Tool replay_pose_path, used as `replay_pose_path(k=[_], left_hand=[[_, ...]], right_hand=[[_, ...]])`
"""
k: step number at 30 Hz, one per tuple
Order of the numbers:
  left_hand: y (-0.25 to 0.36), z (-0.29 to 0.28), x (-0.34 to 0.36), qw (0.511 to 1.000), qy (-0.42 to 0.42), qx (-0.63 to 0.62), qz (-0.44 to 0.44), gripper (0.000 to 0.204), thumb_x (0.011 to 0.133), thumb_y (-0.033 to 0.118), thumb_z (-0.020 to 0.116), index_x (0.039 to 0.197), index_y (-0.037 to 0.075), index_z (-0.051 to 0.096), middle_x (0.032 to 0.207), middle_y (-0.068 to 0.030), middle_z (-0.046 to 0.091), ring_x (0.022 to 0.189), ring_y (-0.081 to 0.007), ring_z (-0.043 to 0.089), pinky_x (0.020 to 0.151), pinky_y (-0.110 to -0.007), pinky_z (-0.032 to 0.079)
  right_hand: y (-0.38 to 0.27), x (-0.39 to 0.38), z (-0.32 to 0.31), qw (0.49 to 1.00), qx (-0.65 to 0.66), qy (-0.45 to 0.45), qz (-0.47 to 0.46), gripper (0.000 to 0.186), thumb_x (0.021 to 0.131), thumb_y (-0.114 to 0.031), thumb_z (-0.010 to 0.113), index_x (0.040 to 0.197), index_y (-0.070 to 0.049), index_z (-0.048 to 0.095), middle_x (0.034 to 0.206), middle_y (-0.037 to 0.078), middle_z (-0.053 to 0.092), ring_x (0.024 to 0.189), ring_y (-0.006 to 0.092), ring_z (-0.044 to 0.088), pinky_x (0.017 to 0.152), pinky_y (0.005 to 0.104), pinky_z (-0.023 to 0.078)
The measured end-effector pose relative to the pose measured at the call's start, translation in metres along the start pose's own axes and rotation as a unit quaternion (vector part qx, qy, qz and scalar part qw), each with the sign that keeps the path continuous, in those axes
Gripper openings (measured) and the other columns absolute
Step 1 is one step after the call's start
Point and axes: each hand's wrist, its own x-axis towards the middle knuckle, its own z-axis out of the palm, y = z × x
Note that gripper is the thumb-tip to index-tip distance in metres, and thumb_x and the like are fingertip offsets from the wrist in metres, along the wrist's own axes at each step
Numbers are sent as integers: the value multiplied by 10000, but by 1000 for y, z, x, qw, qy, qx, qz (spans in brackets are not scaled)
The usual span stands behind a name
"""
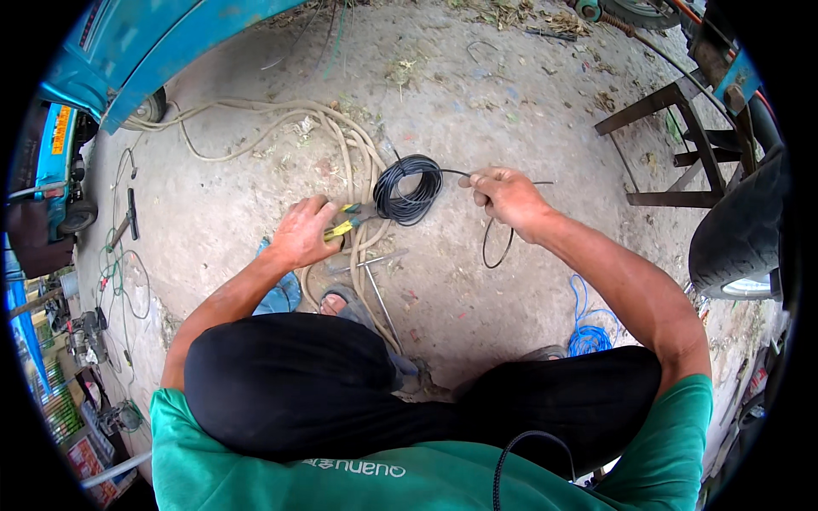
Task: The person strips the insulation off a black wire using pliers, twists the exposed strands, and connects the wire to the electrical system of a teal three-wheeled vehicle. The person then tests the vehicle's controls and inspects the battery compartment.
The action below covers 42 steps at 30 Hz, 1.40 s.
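My left hand [300, 232] is closed around pliers [343, 227] with yellow and green handles. Their dark jaws reach the left side of a coil of black wire [388, 198]; whether they grip it, I cannot tell. From the coil a strand runs right to my right hand [509, 201], which pinches it between thumb and fingers. Past that hand a short straight end of the strand sticks out, and a loose loop [485, 249] hangs below the fingers. Beneath the pliers and beside the coil lies a beige hose [348, 162] on the ground.
A metal T-shaped rod [380, 298] lies near my foot. Bundled blue cord [590, 341] is by my right knee. To the right stand a dark metal frame [705, 153] and a tyre [734, 230]; a blue vehicle [170, 51] is at far left. A hammer-like tool [131, 215] lies left.
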Motion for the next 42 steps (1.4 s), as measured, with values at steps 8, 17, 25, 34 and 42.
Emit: replay_pose_path(k=[8, 17, 25, 34, 42], left_hand=[[-29, 12, -36, 994, -51, -63, -74, 281, 822, 285, 651, 940, 30, 652, 995, -146, 611, 874, -313, 626, 735, -423, 505], [7, 19, -49, 583, -113, -754, -281, 252, 912, 210, 677, 1067, 40, 574, 925, -69, 602, 717, -171, 592, 604, -306, 487], [64, 15, 17, 616, -245, -724, -190, 386, 936, 271, 647, 1240, 57, 542, 1194, -115, 590, 1117, -272, 613, 926, -413, 485], [84, 31, 43, 595, -291, -724, -195, 483, 968, 324, 596, 1367, 85, 465, 1294, -100, 565, 1246, -264, 538, 1025, -463, 406], [80, 40, 47, 583, -305, -732, -175, 488, 969, 334, 595, 1373, 96, 460, 1286, -99, 571, 1222, -270, 557, 980, -452, 436]], right_hand=[[-4, 7, -1, 1000, 14, -8, 6, 281, 978, -206, 522, 1109, 3, 657, 736, -31, 500, 600, 66, 398, 531, 224, 348], [4, 4, 2, 1000, -18, -1, 23, 316, 932, -280, 613, 1070, -6, 685, 786, 13, 585, 694, 110, 488, 634, 287, 414], [21, 7, -5, 998, -70, 4, 5, 326, 955, -250, 558, 1141, -5, 667, 790, 7, 568, 705, 103, 490, 633, 262, 419], [29, 7, -7, 983, -179, 21, -41, 372, 941, -287, 556, 1122, 22, 657, 855, 118, 686, 810, 195, 642, 779, 344, 490], [25, 2, -4, 977, -201, 3, -76, 332, 936, -257, 555, 1065, 31, 656, 797, 110, 666, 740, 198, 620, 726, 353, 495]])
